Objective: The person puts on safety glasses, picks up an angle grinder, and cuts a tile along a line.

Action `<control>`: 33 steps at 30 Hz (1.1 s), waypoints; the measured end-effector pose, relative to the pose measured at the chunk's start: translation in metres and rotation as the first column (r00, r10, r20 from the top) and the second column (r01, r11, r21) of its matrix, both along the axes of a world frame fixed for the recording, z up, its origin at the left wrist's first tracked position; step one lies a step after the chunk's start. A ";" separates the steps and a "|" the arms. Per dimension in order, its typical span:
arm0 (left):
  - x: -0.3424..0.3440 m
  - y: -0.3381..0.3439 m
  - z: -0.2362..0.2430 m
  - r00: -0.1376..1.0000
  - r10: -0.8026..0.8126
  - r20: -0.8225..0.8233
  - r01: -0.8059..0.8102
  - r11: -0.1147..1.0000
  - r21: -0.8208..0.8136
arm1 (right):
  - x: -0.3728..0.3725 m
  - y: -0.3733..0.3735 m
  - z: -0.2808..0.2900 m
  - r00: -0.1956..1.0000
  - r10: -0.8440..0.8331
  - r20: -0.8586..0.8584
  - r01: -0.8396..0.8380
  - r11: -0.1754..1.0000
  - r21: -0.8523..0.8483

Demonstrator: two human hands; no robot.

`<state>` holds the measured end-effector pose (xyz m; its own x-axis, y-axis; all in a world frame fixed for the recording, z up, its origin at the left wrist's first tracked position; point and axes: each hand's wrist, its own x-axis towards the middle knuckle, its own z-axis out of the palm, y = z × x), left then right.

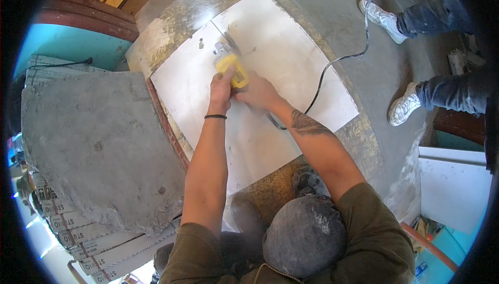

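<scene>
While both my left hand [221,89] and right hand [258,92] clenched the yellow grinder [232,65], I was mid-cut across the white tile [270,60]; steady forward pressure seemed next.

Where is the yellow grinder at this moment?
In the head view, the yellow grinder sits upper centre on the white tile, gripped by the left hand and right hand; its black cord trails right.

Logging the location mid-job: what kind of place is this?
Probably a tiling or renovation site. Both hands, left and right, grip a yellow grinder on a white tile laid on a dusty floor, beside stacked boxes.
</scene>
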<state>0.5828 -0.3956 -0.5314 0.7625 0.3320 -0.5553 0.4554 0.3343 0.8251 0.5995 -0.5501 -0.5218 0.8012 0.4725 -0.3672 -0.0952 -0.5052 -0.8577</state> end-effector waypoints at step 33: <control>-0.016 -0.012 -0.004 1.000 -0.003 0.005 0.003 0.999 0.047 | -0.017 -0.013 0.005 0.999 -0.022 -0.024 0.021 0.999 -0.035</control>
<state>0.5668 -0.4078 -0.5352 0.7663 0.3556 -0.5351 0.4519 0.2938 0.8423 0.5823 -0.5628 -0.5172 0.8019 0.4418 -0.4022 -0.1269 -0.5319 -0.8372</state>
